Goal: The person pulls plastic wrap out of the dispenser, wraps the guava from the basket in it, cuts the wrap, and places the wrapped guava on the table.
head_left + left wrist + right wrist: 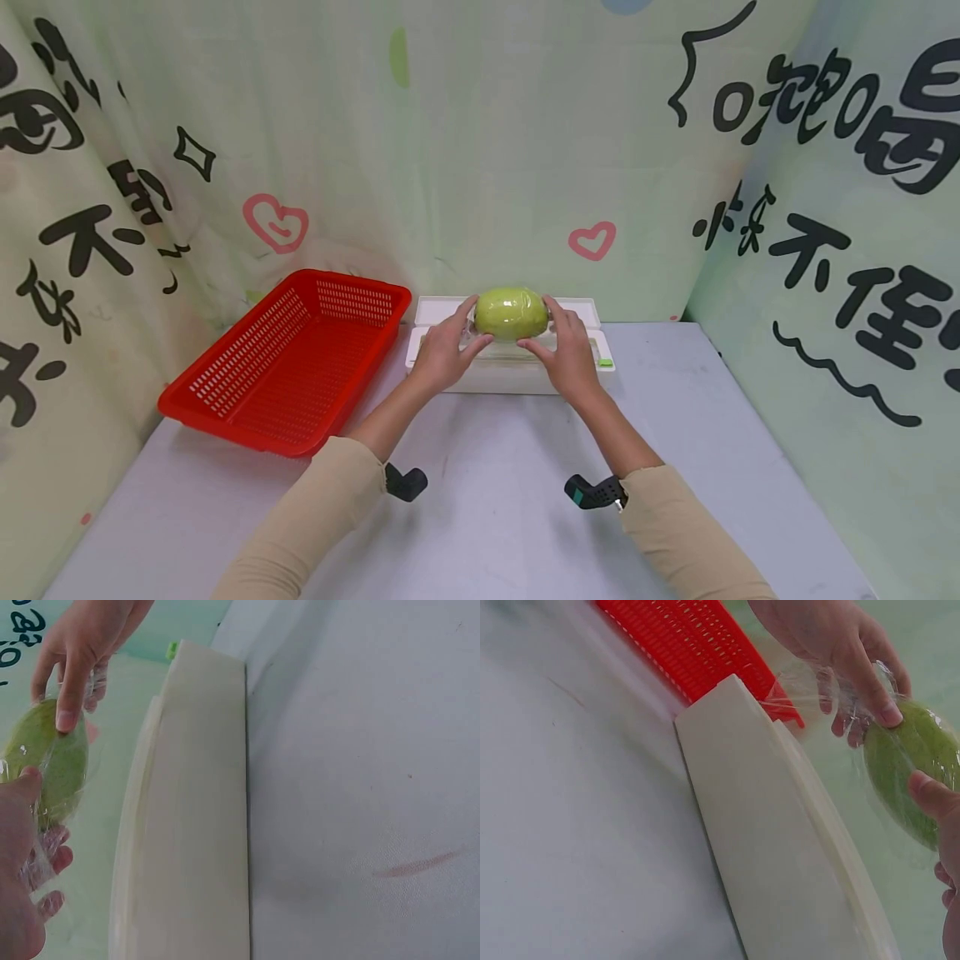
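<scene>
"Pressure?"
"Light, I'd say: my left grip [444, 348] and right grip [573, 354], partly closed, hold the oval green fruit [512, 313] above the white oblong box [495, 381]. Keep the fruit's clear plastic film [799, 682] smooth."

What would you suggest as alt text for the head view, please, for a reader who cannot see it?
A person's left hand and right hand hold a film-wrapped green oval fruit above an open white cling-film dispenser. To the left, a red perforated plastic basket sits on a white table.
</scene>
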`<state>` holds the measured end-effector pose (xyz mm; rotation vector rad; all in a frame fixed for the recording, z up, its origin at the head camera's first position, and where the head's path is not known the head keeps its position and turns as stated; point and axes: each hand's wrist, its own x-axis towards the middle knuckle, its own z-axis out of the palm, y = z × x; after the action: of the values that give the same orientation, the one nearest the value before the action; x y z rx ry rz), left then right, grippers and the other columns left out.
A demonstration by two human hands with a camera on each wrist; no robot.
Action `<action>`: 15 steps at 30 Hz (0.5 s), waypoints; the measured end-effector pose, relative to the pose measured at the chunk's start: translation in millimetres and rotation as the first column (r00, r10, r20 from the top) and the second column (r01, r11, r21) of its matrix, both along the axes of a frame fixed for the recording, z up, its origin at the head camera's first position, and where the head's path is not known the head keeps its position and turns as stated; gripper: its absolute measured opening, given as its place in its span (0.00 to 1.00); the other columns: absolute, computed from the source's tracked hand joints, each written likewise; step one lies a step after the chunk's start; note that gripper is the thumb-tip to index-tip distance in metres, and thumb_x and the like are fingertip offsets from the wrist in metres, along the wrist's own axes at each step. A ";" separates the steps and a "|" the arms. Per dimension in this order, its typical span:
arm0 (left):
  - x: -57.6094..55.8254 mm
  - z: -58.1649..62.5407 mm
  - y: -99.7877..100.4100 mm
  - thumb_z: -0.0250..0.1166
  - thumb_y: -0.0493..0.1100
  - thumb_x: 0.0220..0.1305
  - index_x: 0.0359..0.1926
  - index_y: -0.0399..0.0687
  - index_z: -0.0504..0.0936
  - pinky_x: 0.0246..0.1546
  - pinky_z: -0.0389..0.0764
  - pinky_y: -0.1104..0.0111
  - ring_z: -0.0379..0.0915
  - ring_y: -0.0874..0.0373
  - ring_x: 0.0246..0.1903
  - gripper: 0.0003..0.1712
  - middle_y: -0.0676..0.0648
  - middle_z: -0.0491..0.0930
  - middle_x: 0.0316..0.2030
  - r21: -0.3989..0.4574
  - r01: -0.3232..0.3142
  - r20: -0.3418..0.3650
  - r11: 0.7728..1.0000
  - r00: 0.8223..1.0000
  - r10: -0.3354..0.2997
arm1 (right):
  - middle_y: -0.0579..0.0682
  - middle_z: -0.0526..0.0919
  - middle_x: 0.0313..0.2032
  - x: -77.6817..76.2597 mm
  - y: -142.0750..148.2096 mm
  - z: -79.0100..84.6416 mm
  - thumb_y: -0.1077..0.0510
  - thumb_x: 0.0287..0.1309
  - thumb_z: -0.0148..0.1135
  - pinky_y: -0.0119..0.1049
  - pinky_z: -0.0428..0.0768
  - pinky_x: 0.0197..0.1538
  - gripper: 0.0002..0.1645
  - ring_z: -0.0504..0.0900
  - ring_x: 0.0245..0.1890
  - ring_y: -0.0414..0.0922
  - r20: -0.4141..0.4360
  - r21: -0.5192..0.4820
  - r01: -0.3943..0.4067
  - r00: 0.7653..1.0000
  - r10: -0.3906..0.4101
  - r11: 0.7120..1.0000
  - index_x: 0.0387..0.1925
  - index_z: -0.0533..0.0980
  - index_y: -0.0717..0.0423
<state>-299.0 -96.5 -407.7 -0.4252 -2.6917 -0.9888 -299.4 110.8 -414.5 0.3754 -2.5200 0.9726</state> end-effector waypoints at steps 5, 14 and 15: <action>0.4 1.9 0.1 0.65 0.52 0.63 0.73 0.56 0.57 0.57 0.77 0.49 0.76 0.49 0.53 0.41 0.45 0.79 0.54 0.008 -0.003 0.006 1.000 1.000 0.003 | 0.60 0.72 0.54 0.0 -0.6 0.9 0.51 0.50 0.73 0.49 0.78 0.52 0.50 0.73 0.50 0.54 -0.007 0.002 0.001 1.000 -0.001 1.000 0.70 0.59 0.55; 0.3 4.4 -1.0 0.64 0.54 0.63 0.73 0.55 0.57 0.58 0.76 0.48 0.76 0.48 0.54 0.41 0.44 0.78 0.56 -0.010 0.000 -0.011 1.000 1.000 0.000 | 0.60 0.71 0.55 1.5 -1.0 2.8 0.51 0.50 0.73 0.50 0.78 0.55 0.50 0.73 0.53 0.55 -0.009 0.005 0.004 1.000 -0.004 1.000 0.71 0.58 0.54; 0.6 4.8 -1.1 0.64 0.54 0.63 0.73 0.54 0.57 0.57 0.76 0.49 0.76 0.48 0.54 0.41 0.44 0.78 0.56 -0.011 0.001 -0.015 1.000 1.000 -0.001 | 0.60 0.71 0.55 1.7 -1.1 2.9 0.51 0.50 0.73 0.50 0.78 0.55 0.50 0.73 0.53 0.55 -0.009 0.005 0.004 1.000 -0.004 1.000 0.71 0.58 0.53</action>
<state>-298.4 -97.6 -402.9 -0.4342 -2.6851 -0.9670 -297.7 109.7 -411.6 0.3754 -2.5147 0.9617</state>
